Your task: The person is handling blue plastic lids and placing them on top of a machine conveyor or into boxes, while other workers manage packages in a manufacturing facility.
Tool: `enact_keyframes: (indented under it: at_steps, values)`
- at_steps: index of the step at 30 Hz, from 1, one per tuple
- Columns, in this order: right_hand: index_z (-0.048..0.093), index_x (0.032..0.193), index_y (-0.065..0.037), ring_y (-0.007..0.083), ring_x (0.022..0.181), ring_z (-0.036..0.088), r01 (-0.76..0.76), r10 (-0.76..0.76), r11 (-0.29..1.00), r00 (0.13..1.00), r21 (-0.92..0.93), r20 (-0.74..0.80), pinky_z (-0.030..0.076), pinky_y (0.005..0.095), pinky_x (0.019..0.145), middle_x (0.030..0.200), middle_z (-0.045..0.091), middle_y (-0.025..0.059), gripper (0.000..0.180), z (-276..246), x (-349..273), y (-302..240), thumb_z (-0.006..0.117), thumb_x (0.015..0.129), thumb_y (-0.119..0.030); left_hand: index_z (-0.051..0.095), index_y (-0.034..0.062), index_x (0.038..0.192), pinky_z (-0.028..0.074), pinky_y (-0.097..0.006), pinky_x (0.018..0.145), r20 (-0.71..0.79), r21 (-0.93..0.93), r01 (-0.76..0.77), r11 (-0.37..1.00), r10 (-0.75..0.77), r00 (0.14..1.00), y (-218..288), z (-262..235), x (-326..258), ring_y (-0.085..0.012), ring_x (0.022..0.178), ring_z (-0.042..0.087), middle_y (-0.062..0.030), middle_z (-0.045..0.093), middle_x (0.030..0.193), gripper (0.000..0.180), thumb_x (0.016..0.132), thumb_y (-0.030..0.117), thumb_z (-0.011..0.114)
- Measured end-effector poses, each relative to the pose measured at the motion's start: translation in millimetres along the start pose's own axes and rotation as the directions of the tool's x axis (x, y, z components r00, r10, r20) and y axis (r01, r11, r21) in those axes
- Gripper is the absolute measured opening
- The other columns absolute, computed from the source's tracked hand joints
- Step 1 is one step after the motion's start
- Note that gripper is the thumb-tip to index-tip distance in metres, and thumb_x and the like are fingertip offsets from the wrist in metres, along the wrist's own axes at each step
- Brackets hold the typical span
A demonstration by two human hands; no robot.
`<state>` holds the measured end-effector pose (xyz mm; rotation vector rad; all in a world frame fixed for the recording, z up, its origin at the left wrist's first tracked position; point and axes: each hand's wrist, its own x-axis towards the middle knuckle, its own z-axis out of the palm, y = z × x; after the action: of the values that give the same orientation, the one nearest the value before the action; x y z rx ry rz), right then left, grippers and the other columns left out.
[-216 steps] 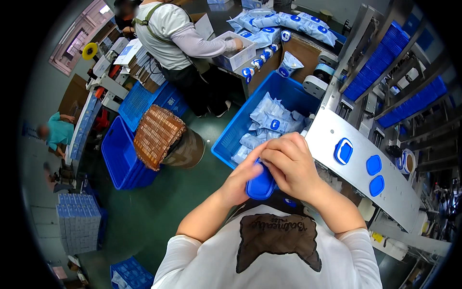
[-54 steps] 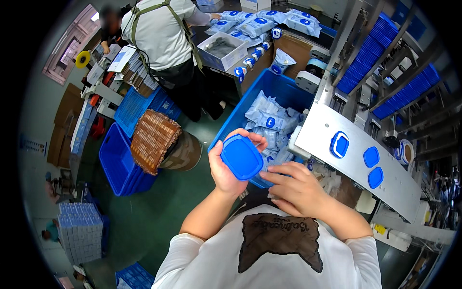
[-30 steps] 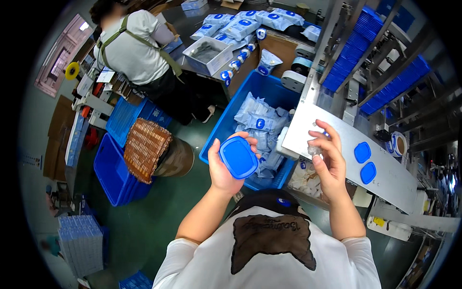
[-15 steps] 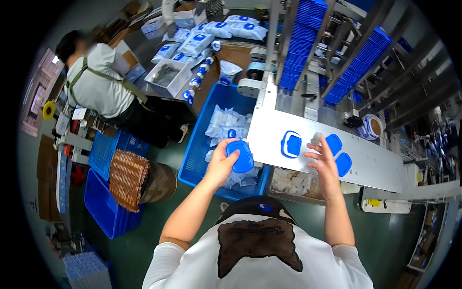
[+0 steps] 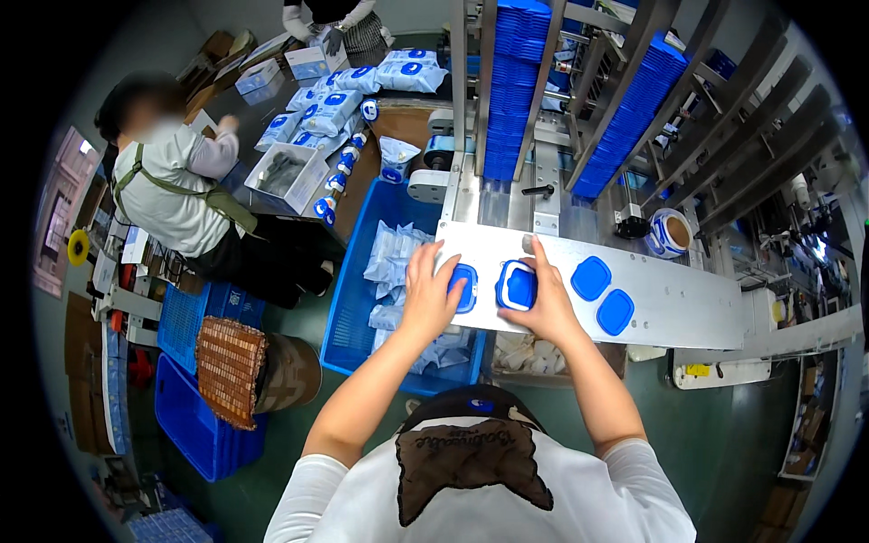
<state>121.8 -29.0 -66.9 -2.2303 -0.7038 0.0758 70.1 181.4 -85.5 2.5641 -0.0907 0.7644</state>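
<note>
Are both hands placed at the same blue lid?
No, the left hand is at one blue lid and the right hand at a separate, white-rimmed lid.

woven mat [image 5: 231, 366] on drum [image 5: 294, 375] | blue crates [image 5: 237, 443] beside drum | yellow reel [image 5: 79, 247] far left

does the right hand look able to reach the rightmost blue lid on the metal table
Likely yes: nothing covers the rightmost blue lid, though the right hand is around a white-rimmed lid.

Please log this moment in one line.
left hand: at blue lid | right hand: around white-rimmed lid | metal plate: two more lids
</note>
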Motion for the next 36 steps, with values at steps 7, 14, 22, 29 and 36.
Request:
enact_keyframes:
  at_steps: [7,14,22,29,36]
  values:
    - [0.014,0.145,-0.008,0.0383,0.116,0.044,0.325,-0.321,0.936,0.946,0.136,-0.051,0.040,0.0436,0.096,0.131,0.045,0.0190,0.117,4.1,-20.0,-46.5,0.087,0.053,-0.016,0.056,-0.0010,0.117,0.050,-0.024,0.074,0.715,-0.673,0.738,-0.047,-0.300,0.632,40.9,-38.8,-24.6,-0.0098,0.086,0.060,-0.0055,0.063,0.100,0.037,0.096,0.029,0.050]
    - [0.012,0.147,-0.011,0.0382,0.122,0.041,0.383,-0.382,0.905,0.923,0.183,-0.043,0.038,0.0445,0.099,0.136,0.040,0.0194,0.117,14.2,-20.7,-70.0,0.086,0.057,-0.020,0.064,-0.0028,0.100,0.047,-0.021,0.064,0.555,-0.728,0.658,0.192,-0.399,0.730,26.5,-61.8,-45.3,-0.0055,0.072,0.057,-0.0024,0.064,0.084,0.025,0.093,0.020,0.055]
    - [0.018,0.144,-0.003,0.0205,0.099,0.059,0.141,-0.107,0.774,0.990,0.617,-0.092,0.047,0.0306,0.086,0.105,0.060,0.0145,0.081,40.5,-29.5,-103.4,0.066,0.079,0.002,0.064,-0.0035,0.099,0.045,-0.023,0.059,0.196,-0.620,0.458,0.637,-0.440,0.876,28.4,-78.5,-59.6,-0.0094,0.067,0.057,-0.0080,0.065,0.083,0.019,0.089,0.013,0.061]
    - [0.009,0.146,-0.010,0.0182,0.096,0.059,-0.174,0.018,0.347,0.984,0.922,0.179,0.048,0.0280,0.082,0.104,0.059,0.0146,0.084,44.6,-30.0,-124.8,0.060,0.081,0.008,0.059,-0.0007,0.109,0.053,-0.031,0.072,0.114,-0.608,0.311,0.731,-0.307,0.945,30.4,-101.6,-62.9,-0.0231,0.089,0.064,-0.0137,0.062,0.104,0.034,0.078,0.009,0.070]
    - [0.006,0.146,-0.011,0.0138,0.086,0.058,-0.218,-0.062,0.431,0.961,0.876,0.269,0.045,0.0250,0.076,0.094,0.061,0.0107,0.090,50.1,-32.5,-129.5,0.064,0.079,0.006,0.041,0.0043,0.125,0.052,-0.038,0.081,0.277,-0.395,0.232,0.889,-0.126,0.953,18.9,-115.8,-64.3,-0.0310,0.097,0.061,-0.0153,0.050,0.125,0.068,0.067,0.009,0.078]
